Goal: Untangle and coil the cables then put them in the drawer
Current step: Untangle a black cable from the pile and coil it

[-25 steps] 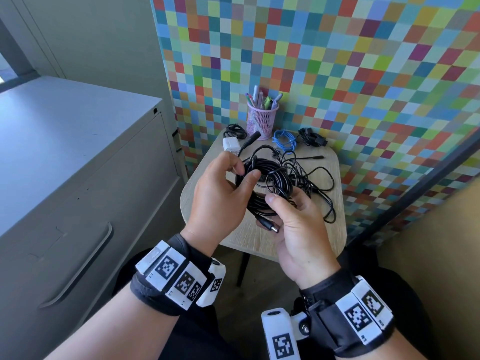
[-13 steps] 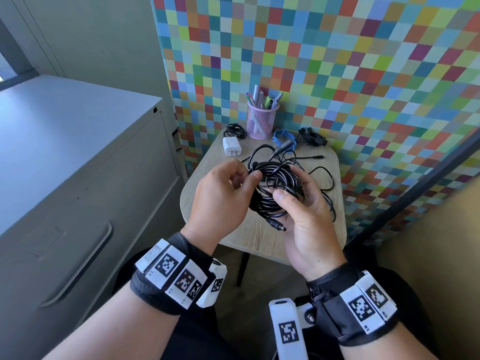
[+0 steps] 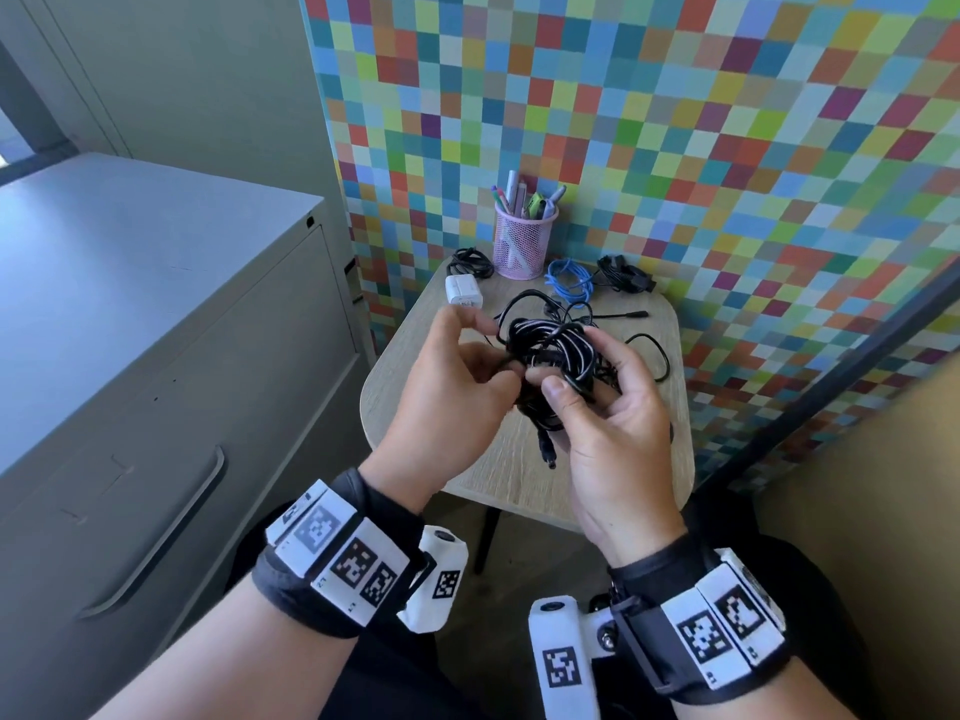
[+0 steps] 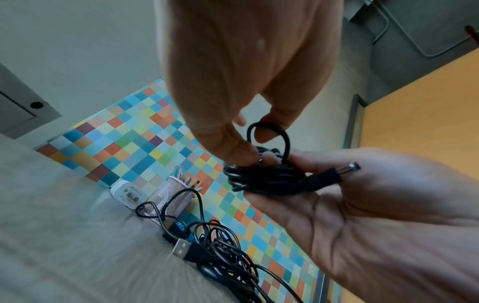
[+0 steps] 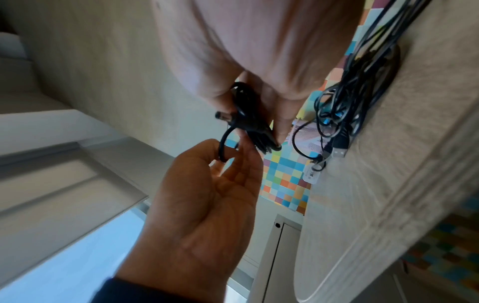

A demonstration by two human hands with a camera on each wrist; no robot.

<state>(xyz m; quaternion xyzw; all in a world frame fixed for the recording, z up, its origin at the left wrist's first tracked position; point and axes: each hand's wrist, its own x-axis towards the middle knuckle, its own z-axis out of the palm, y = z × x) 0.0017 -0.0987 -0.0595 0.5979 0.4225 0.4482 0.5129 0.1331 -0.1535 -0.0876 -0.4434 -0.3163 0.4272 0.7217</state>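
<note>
Black coil (image 3: 550,356) is gripped by the right hand (image 3: 613,423). Its loose loop is pinched by the left hand (image 3: 447,387). More cables (image 3: 639,345) are seen at 1 o'clock on the table (image 3: 415,356).

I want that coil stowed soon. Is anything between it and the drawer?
Nothing lies between the coil, gripped by both the left hand and right hand, and the cabinet, but the drawer itself is shut.

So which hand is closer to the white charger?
Left. The left hand is just in front of the charger, fingertips almost reaching it. The right hand is farther off to the right, holding the cable.
</note>
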